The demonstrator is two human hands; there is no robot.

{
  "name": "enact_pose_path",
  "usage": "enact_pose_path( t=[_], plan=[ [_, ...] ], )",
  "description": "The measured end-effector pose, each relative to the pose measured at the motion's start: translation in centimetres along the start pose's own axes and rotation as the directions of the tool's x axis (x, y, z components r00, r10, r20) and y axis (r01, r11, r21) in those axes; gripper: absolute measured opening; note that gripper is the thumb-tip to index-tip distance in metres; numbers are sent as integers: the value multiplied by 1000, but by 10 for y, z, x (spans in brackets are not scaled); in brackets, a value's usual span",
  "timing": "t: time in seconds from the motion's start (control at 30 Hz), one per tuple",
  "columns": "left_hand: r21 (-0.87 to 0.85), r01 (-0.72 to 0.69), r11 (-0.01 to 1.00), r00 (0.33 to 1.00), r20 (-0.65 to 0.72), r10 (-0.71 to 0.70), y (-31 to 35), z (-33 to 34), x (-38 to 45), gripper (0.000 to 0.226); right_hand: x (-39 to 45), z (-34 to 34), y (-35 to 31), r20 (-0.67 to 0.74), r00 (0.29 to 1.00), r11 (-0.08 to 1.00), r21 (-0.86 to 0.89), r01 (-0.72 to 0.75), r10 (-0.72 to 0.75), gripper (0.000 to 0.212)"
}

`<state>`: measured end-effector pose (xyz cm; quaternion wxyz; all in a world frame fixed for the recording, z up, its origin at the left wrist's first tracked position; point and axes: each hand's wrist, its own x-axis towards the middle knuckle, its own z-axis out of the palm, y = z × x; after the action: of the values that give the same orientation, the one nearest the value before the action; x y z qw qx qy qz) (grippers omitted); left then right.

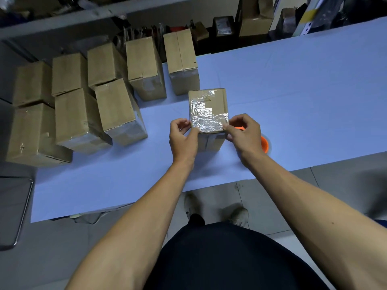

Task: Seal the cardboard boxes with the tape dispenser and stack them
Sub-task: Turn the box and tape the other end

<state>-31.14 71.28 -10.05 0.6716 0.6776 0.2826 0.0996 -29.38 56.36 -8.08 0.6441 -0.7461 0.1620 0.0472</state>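
Box [207, 109] upright mid-counter [293, 91], top flaps covered in wrinkled clear tape. Left hand [183, 136] and right hand [244, 131] both pinch the tape's near corners (thumbs on top). Orange tape dispenser [265, 144] sits behind right hand.

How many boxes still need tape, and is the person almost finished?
Looks mostly done: eight closed boxes sit grouped at the table's left end, several showing shiny tape. In hand: both the left hand and right hand press clear tape onto the middle box. The orange tape dispenser lies behind the right hand. Left: finishing this box and putting it with the others.
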Motion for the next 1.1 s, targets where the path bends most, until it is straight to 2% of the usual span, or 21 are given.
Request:
enact_pose_path(
  t=[0.07,0.17,0.23,0.37,0.43,0.53,0.6,0.7,0.77,0.83,0.9,1.0,1.1],
  plan=[
    [46,60,997,995,72,-63,2,3,1,39,1,6,0,-1,1000,999,-43,1,-1,17],
    [157,41,987,978,194,-71,2,10,2,42,0,21,1,51,998,980,-197,40,-30,48],
    [228,-16,973,981,193,-29,1,12,2,37,-2,28,5,67,996,958,-275,79,-62,57],
    [360,-78,930,986,169,17,2,11,4,35,-2,27,9,95,981,928,-320,192,-170,29],
    [397,-49,917,983,184,-27,-3,9,8,48,-3,23,10,114,976,942,-264,209,-184,25],
    [327,34,944,971,212,-109,-11,3,16,75,-4,23,12,143,983,974,-179,143,-118,26],
    [259,69,964,965,227,-130,-14,0,19,79,-4,23,11,166,983,986,-136,98,-75,29],
    [237,89,968,974,180,-134,-5,-1,21,66,-7,18,6,250,966,987,-132,94,-58,29],
    [189,147,971,980,106,-168,4,-1,24,48,-7,13,2,306,947,983,-119,142,-100,32],
    [140,181,973,977,88,-195,19,0,28,36,-5,6,0,317,935,960,-170,222,-160,53],
    [93,199,976,968,136,-211,36,-1,27,40,-3,3,-7,269,946,936,-248,249,-180,69],
    [94,174,980,946,261,-193,50,-6,26,43,3,5,-22,152,968,950,-211,228,-199,58],
    [137,48,989,941,325,-91,47,-15,22,24,9,13,-35,89,981,946,-264,188,-170,47]
  ],
)
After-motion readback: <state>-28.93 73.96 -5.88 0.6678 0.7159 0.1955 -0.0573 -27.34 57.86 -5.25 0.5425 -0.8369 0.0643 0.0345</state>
